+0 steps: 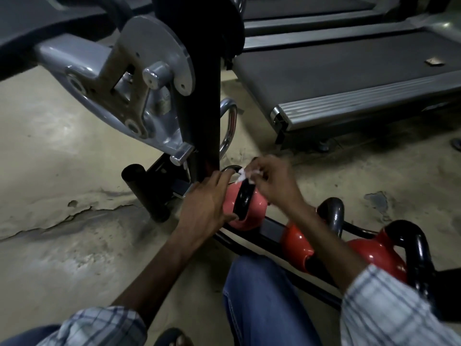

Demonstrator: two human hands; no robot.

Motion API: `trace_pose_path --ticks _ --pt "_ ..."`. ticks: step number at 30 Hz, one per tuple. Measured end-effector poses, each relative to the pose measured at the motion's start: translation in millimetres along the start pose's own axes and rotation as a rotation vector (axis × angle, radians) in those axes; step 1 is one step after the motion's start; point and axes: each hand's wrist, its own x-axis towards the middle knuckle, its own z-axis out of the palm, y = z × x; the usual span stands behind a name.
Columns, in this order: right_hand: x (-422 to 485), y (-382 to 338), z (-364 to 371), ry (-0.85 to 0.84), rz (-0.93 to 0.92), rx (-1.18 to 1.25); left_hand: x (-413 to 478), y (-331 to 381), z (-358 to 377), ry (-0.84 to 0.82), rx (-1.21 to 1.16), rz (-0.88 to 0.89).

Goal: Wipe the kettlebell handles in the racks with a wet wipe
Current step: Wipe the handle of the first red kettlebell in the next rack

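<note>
My left hand sits at the centre of the frame, cupped round the side of the pink kettlebell, thumb low on its front and fingers curved over its top. My right hand, just right of it, pinches a crumpled white wet wipe between thumb and fingertips, and the wipe touches the top of that kettlebell's black handle.

The pink kettlebell rests at the left end of a low black rack rail that runs towards the lower right. Further along it stand a red kettlebell with a dark handle above it, partly behind my forearm, and another red kettlebell with a thick black handle near the right edge.

A black upright post rises just behind my left hand, with a grey machine arm filling the upper left. A treadmill deck lies across the upper right. The concrete floor at left is cracked. My jeans knee and checked sleeves frame the bottom.
</note>
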Motion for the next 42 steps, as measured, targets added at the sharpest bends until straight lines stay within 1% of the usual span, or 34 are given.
trace_pose_path --ticks 2,5,8,10,11,12,15,17,19,21,27,29,31,33,36,39,42 --pt "-45.0 -15.2 11.8 0.014 -0.144 0.017 0.5 0.6 -3.1 0.001 -0.032 0.008" --pt "-78.3 -21.0 27.7 0.026 -0.208 -0.086 5.8 2.1 -6.6 -0.094 -0.082 0.049" --pt "-88.2 -22.1 39.8 0.055 -0.285 -0.198 10.9 -1.8 -3.6 -0.212 0.006 0.152" --pt "-96.7 -16.2 46.7 0.048 -0.296 -0.191 11.5 -3.4 -4.4 -0.242 0.014 0.166" --pt "-101.1 -14.0 48.3 0.072 -0.251 -0.143 11.1 -4.3 -5.4 -0.247 0.007 0.162" --pt "-105.4 -12.0 49.5 0.122 -0.162 -0.051 10.5 -4.9 -6.8 -0.245 0.004 0.159" --pt "-108.6 -16.2 54.3 0.305 0.270 0.331 11.7 -6.3 -7.6 -0.237 -0.007 0.148" --pt "-104.0 -17.3 59.1 0.341 0.545 0.549 12.2 -5.2 -5.5 -0.231 -0.003 0.133" --pt "-94.1 -9.7 59.6 0.272 0.707 0.657 12.2 -3.0 -4.2 -0.225 -0.006 0.115" --pt "-81.3 -3.8 53.4 0.147 0.769 0.686 13.1 -2.2 -3.9 -0.210 0.001 0.111" --pt "-46.7 2.2 35.8 -0.202 0.701 0.568 14.5 0.0 -2.8 -0.172 -0.021 0.114" --pt "-44.7 2.3 34.7 -0.260 0.671 0.494 15.2 0.8 -3.1 -0.170 -0.036 0.110" --pt "-47.0 3.9 36.3 -0.260 0.684 0.494 16.2 1.2 -4.0 -0.179 -0.029 0.103" --pt "-50.1 7.8 39.0 -0.222 0.757 0.633 16.6 2.0 -4.7 -0.184 -0.005 0.099" --pt "-51.4 11.3 39.4 -0.077 0.920 0.854 16.9 2.8 -6.1 -0.188 0.015 0.089" --pt "-44.2 12.3 38.3 0.076 0.935 0.987 17.7 3.5 -6.9 -0.195 0.011 0.080" --pt "-23.9 14.5 40.7 0.296 0.923 1.027 18.1 3.4 -6.5 -0.184 -0.001 0.083"
